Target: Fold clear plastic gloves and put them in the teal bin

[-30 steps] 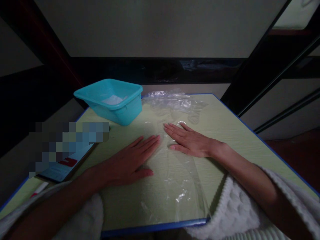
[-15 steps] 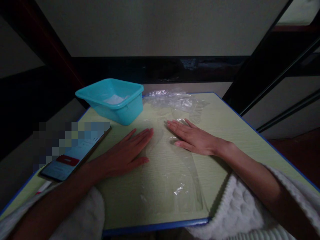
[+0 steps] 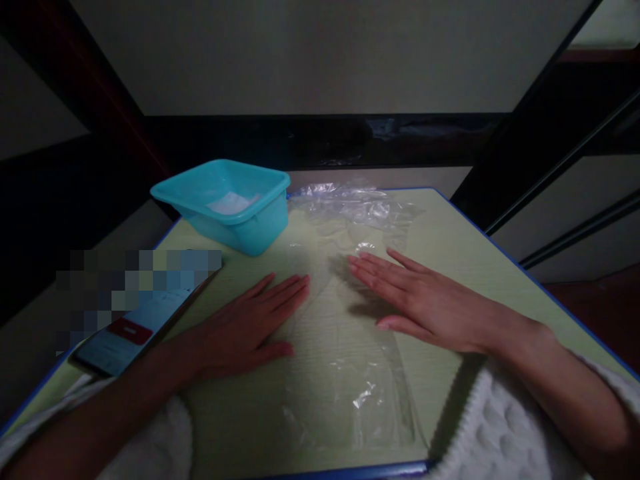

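A clear plastic bag (image 3: 345,393) lies spread on the table, its near part flat and its far end (image 3: 360,203) crumpled. My left hand (image 3: 250,323) rests flat, fingers stretched, with the fingertips at the bag's left edge. Over the bag's right side hovers my right hand (image 3: 415,297), fingers extended and thumb apart; a shadow beneath it shows a gap from the surface. Neither hand grips anything.
A turquoise plastic basin (image 3: 260,223) with something white inside stands at the back left. A phone (image 3: 145,323) with its screen lit lies left of my left forearm. The pale table (image 3: 450,227) has a blue edge, with a wall behind.
My right hand has lifted off the bag and moved right and nearer to me. My left hand has slid slightly toward me, still flat. The bag lies much as before.
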The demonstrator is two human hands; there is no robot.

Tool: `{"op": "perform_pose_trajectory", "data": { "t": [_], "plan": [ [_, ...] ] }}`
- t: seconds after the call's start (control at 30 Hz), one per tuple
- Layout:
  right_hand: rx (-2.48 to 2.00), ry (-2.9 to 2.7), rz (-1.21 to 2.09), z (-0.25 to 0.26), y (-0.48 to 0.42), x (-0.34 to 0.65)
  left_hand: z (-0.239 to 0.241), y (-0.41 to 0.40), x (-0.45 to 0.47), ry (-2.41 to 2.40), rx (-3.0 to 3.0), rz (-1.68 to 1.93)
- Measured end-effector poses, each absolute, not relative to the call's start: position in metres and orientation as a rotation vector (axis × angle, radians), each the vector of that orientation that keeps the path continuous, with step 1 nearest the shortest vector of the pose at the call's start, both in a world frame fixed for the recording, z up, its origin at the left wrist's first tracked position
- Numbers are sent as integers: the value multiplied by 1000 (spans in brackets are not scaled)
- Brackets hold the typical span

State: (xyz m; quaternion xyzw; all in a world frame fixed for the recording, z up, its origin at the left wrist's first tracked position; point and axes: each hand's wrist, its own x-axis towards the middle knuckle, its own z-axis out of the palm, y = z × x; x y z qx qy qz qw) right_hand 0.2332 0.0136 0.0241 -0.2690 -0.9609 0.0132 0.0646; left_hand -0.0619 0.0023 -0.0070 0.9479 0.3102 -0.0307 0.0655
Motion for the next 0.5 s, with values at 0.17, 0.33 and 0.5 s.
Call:
{"op": "perform_pose_trajectory", "data": {
  "t": [0.17, 0.33, 0.5],
  "plan": [
    [-492, -2976, 95, 35, -9, 221, -6, 1, -61, 960, 2864, -139],
    [-428, -3041, 333, 41, -30, 214, -6, 1, -61, 936, 2870, -99],
    [-441, -3097, 414, 37, -43, 218, -6, 2, -59, 877, 2905, 85]
  ]
}}
